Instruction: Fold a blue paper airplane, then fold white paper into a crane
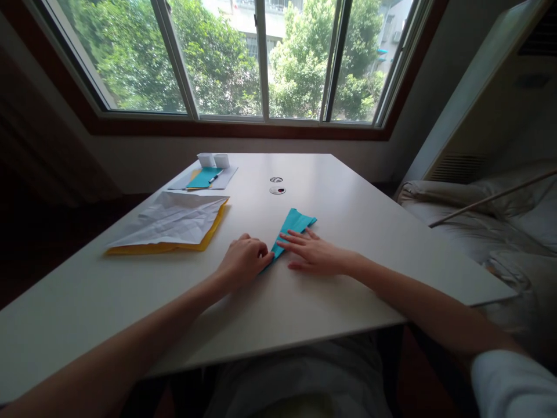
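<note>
A folded piece of turquoise paper (290, 227) lies on the white table in front of me, narrow at its near end and wider at the far end. My left hand (247, 260) is curled at the paper's left edge near the narrow end, its thumb and finger closed on that edge. Flat across the paper's right side rests my right hand (315, 252), fingers stretched out and slightly apart, covering part of the paper.
On the left of the white table (348, 203) lies a white crumpled sheet (174, 217) over a yellow one (213, 229). Farther back are turquoise paper (203, 177), a pen (216, 176) and two small white boxes (213, 160). Two round discs (277, 190) sit mid-table.
</note>
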`<state>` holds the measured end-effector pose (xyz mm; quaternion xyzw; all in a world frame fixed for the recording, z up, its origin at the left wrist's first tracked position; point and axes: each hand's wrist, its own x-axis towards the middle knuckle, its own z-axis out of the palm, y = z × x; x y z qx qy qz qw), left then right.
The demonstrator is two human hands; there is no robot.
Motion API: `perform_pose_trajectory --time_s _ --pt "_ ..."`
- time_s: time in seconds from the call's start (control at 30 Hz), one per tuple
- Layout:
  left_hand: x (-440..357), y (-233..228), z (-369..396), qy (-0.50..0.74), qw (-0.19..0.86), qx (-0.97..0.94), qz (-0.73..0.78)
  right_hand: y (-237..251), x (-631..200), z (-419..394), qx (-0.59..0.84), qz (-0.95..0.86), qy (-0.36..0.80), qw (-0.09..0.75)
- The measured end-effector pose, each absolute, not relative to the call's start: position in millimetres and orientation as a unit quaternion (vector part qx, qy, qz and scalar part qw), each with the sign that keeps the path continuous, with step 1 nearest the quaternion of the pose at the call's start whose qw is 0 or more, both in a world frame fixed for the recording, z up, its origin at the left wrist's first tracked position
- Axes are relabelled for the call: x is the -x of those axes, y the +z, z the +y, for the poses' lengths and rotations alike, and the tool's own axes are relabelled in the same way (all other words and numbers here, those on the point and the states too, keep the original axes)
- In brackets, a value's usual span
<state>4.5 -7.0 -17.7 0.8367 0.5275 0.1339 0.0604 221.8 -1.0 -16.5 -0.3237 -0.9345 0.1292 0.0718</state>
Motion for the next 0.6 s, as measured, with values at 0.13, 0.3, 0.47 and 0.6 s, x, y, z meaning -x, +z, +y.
perform_pose_trajectory --time_s 0.13,0.3,0.47,0.6 --pt "-9.3 -17.0 -10.9 0.127 0.049 -0.837 0.53 -20.4 -217.5 -10.6 0.302 -0.937 0.174 0.001" --pt "-10.2 -15.3 -9.9 0.111 0.084 -0.831 0.538 -19.2 -222.6 -5.9 0.296 -0.936 0.189 -0.008" --pt "-10.1 -15.1 -5.9 0.101 0.096 -0.823 0.55 -19.4 -224.2 -0.3 0.308 -0.93 0.202 -0.012" --pt "-12.2 -13.9 -4.6 0.093 0.096 -0.82 0.557 -22.2 -230.4 8.6 0.333 -0.922 0.198 -0.014"
